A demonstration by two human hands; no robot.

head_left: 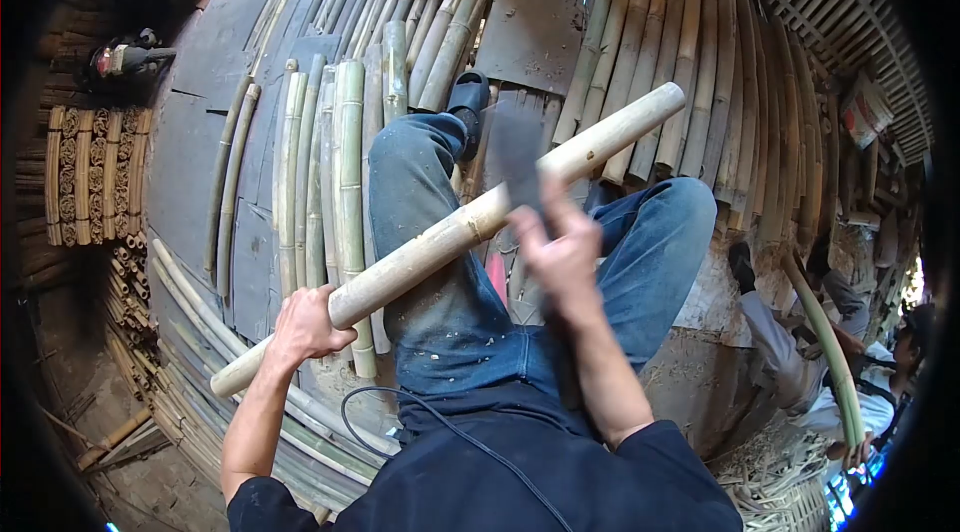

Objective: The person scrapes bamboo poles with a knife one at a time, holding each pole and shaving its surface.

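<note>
A pale bamboo pole lies slanted across my thighs, rising from lower left to upper right. My left hand is closed around its lower part. My right hand, blurred by motion, grips a cleaver whose broad dark blade is smeared. The blade crosses the pole near a dark joint, above my lap; whether it touches the wood I cannot tell. The cleaver's handle is mostly hidden by my fingers.
Several green bamboo poles lie left of my leg. Split bamboo lines the far side. Bundled sticks are stacked at left. On the right, another person holds a long green bamboo strip. A black cable crosses my shirt.
</note>
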